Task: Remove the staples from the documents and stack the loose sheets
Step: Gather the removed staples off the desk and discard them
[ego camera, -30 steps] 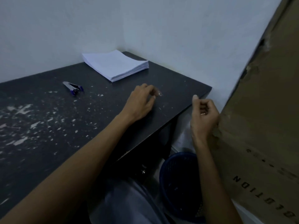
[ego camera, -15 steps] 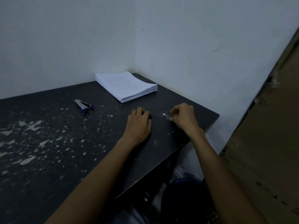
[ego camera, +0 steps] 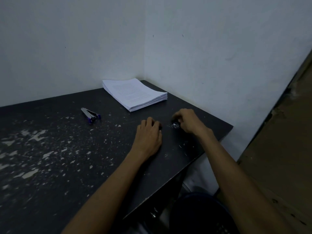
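Metal staples [ego camera: 175, 126] lie just left of the right hand [ego camera: 190, 122], which pinches them; left hand [ego camera: 148, 137] rests loose on counter [ego camera: 67, 166].

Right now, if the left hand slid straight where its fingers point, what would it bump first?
Probably the paper stack. The left hand aims its fingers at its near edge, with only bare table between, though depth is hard to judge.
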